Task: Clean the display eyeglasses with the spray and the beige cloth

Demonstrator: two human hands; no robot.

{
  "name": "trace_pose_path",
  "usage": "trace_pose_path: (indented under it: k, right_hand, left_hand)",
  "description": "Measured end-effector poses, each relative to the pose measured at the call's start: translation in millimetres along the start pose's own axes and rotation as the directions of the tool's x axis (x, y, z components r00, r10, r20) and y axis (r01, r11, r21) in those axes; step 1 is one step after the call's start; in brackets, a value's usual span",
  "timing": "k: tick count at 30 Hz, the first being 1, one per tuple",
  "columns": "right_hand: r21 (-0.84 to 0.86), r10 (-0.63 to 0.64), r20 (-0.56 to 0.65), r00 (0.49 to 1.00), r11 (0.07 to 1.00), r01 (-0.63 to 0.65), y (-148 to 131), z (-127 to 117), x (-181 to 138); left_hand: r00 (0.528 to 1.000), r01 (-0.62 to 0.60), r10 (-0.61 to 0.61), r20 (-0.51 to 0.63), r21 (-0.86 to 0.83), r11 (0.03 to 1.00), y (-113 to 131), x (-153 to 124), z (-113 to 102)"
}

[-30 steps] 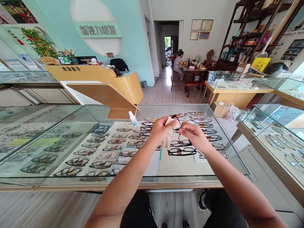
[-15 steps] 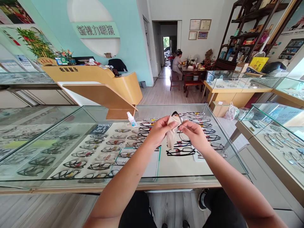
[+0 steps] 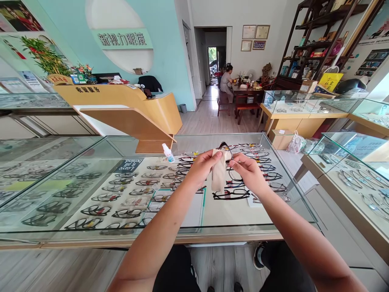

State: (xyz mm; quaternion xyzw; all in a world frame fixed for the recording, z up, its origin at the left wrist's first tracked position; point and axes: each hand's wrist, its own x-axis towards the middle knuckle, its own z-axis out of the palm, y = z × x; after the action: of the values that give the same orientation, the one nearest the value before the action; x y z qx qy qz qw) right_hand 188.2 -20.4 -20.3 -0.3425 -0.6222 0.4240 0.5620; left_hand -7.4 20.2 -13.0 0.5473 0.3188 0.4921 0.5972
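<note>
Left hand (image 3: 202,167), thumb on top, is clamped on a pale cloth (image 3: 219,176) wrapped over a dark-rimmed pair of glasses (image 3: 224,144); the right hand (image 3: 248,169) pinches the other side of that pair, thumb and fingers together. These glasses are held up over the glass display case (image 3: 231,238), right of its middle, and the cloth covers much of them. Both forearms (image 3: 165,221) reach across the case's near edge, and the left one blocks part of the view inside. Under the glass, a black pair (image 3: 231,195) lies just below the hanging cloth, with a green-bordered white board (image 3: 194,207) to its left. Rows of spectacles (image 3: 96,210) fill the left part; a column of frames (image 3: 272,176) runs near the right edge, partly hidden by the right hand. Toward the far edge, a white spray bottle (image 3: 168,153) stands left of the hands, apart from them; a dark printed card (image 3: 129,165) lies farther left. Another glass case (image 3: 349,190) stands off the right edge. Past the far edge are a wooden desk (image 3: 158,109) and, rightward, a cardboard box (image 3: 282,140) beside a plastic bag (image 3: 295,144). Farther back, a person (image 3: 226,83) sits at a dark table (image 3: 247,94).
</note>
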Motion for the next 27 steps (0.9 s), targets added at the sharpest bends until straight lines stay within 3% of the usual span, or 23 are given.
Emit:
trace_pose_path:
  k: [5, 16, 22, 27]
  right_hand:
    - [-0.055, -0.009, 0.024, 1.0, 0.998, 0.011, -2.6, -0.3, -0.4]
    - [0.055, 0.08, 0.097, 0.992, 0.995, -0.086, -4.9, -2.3, 2.3]
    - [0.03, 0.071, 0.091, 0.993, 0.997, -0.074, -3.6, -2.0, 2.9]
    - [0.024, 0.108, 0.063, 0.992, 0.994, -0.11, -2.6, 0.7, 2.2]
  left_hand:
    - [0.998, -0.017, 0.01, 0.063, 0.121, 0.992, 6.5, -2.5, -1.0]
    - [0.997, 0.023, -0.018, 0.079, -0.061, 0.998, 4.9, -3.9, 7.7]
    - [0.998, -0.066, 0.067, 0.013, -0.045, 0.997, 3.8, -3.2, 6.9]
    - [0.998, -0.041, 0.038, 0.059, 0.045, 0.998, 4.5, -5.4, 6.9]
